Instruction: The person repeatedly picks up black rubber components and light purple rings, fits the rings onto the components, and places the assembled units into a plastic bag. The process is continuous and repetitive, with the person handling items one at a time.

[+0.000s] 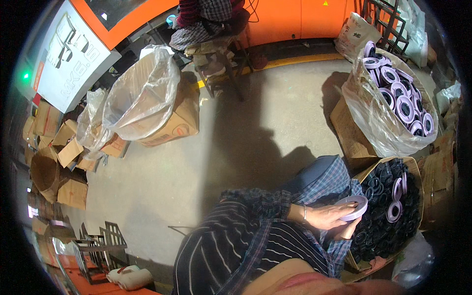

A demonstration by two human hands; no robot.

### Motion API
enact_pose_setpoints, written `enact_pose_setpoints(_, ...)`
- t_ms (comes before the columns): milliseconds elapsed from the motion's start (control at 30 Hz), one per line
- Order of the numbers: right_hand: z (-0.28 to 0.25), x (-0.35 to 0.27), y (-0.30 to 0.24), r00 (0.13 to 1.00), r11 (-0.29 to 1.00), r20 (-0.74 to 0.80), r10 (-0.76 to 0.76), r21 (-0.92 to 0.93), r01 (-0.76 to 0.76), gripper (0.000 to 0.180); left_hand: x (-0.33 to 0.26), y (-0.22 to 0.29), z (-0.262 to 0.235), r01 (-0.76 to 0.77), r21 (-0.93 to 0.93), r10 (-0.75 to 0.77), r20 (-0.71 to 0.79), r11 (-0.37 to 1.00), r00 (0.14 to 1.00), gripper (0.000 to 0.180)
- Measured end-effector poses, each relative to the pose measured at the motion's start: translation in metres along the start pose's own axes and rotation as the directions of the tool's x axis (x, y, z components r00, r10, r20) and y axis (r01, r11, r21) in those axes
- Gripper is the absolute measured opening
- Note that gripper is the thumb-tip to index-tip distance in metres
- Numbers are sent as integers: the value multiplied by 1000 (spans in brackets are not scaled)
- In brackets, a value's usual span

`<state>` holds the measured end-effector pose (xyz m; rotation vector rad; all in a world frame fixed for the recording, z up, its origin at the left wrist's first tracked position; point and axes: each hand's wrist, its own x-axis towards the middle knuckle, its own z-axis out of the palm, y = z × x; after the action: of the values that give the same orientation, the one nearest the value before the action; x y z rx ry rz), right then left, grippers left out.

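Note:
Close to my lap I hold a lilac plastic ring [361, 207] in both hands. My left hand [322, 215], with a bracelet at the wrist, lies along its near left side, fingers extended onto it. From below, my right hand [348, 230] grips the lower edge; part of its fingers is hidden. Just right of my hands stands a carton of black rings [376, 231], with several lilac rings [394, 212] lying on top. Beyond it, a carton lined with clear plastic [361, 120] is heaped with lilac rings with black inner parts [405, 109].
An open carton with a clear plastic liner [142, 98] stands at the far left, beside smaller cartons [73, 191]. Another person [211, 17] sits on a stool before an orange machine [300, 19]. A metal rack [101, 246] and white rolls [130, 278] are at lower left.

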<state>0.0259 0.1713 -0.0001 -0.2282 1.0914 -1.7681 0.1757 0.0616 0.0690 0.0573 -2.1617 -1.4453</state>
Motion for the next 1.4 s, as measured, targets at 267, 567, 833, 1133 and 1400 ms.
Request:
enact_pose_setpoints(267,-13,7,6,1000,1000,5,6,16,-6,75,-6,-10,7,-85,54,88,-71,995,994,71)
enact_pose_setpoints(567,-16,9,9,988,996,155,25,86,-38,72,-4,-14,9,8,63,-8,-11,998,1000,71)
enact_pose_setpoints(833,-7,7,8,994,1000,112,11,17,-13,72,-6,-14,8,26,25,-26,-4,999,1000,69)
enact_pose_setpoints(1133,-5,5,10,997,999,80,7,51,-11,72,-10,-21,13,36,62,-35,-13,997,999,64)
enact_pose_setpoints(1400,0,3,11,999,999,48,1,54,-3,72,-6,-12,7,33,31,-33,-2,999,999,58)
